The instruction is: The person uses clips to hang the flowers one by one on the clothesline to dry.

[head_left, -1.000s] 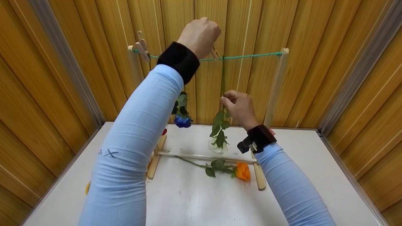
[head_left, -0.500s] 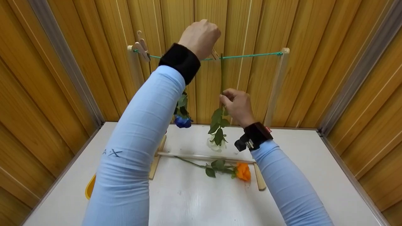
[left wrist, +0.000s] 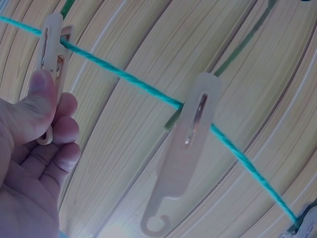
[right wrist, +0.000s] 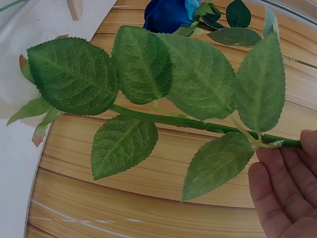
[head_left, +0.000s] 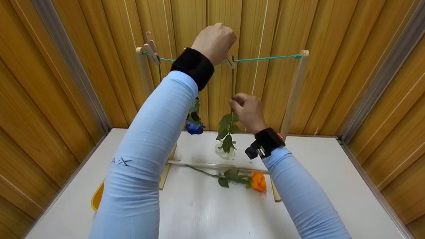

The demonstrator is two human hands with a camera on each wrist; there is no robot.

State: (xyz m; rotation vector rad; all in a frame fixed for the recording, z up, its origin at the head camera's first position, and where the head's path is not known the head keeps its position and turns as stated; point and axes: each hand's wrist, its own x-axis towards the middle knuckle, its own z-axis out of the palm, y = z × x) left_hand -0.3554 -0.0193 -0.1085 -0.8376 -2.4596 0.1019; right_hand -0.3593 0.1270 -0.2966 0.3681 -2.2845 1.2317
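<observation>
My left hand [head_left: 215,42] is raised at the green cord [head_left: 265,59], its thumb and fingers pinching the lower end of a clothespin [left wrist: 51,54] in the left wrist view. The pin's tip meets the cord, and a green stem shows beside it. Below, my right hand [head_left: 249,112] pinches the stem of a white rose [head_left: 225,151] hanging head down. Its leaves [right wrist: 198,74] fill the right wrist view. The stem's upper end reaches the cord beside the clothespin. To the left hangs a blue rose [head_left: 194,127], partly behind my left sleeve.
A second clothespin [left wrist: 185,144] grips the cord and a stem. More clothespins [head_left: 151,49] sit at the cord's left end. An orange rose [head_left: 258,181] lies on the white table by the rack's lower rod [head_left: 199,163]. A yellow container [head_left: 97,199] is partly hidden by my left sleeve.
My right hand has shifted slightly left with the white rose, bringing the stem's top to the clothespin. My left hand has dropped a little and moved slightly right.
</observation>
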